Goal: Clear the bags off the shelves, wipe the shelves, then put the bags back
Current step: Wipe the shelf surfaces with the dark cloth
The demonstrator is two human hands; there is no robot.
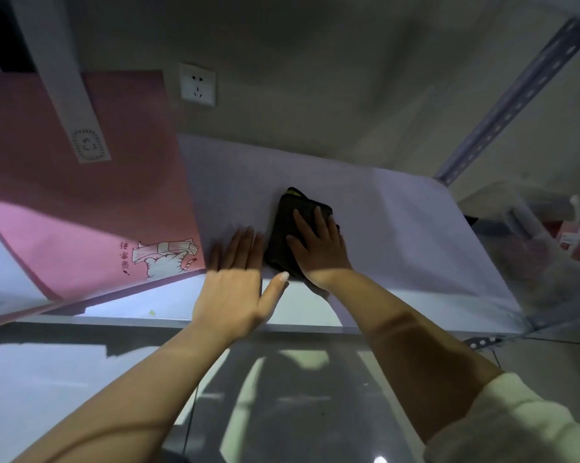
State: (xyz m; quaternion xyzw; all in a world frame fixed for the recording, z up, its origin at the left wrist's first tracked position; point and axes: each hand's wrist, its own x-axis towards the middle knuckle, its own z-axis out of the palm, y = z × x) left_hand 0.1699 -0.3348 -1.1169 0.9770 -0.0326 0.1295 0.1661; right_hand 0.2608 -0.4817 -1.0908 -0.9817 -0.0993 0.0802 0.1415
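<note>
Cloth (293, 228) lies on shelf (415, 228), right of bag (81, 195).

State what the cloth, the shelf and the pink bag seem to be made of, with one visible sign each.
Cloth: soft dark fabric, folded, creased.
Shelf: probably painted metal; smooth, matt, pale.
Pink bag: probably paper; flat, stiff, printed cartoon.

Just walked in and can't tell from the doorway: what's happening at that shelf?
A person is wiping a pale grey shelf board. The right hand presses flat on a dark folded cloth near the middle of the board, while the left hand rests flat on the board beside it, fingers straight. A large pink paper bag with a cat drawing stands on the shelf's left part, so that bag is not cleared off at this moment.
</note>
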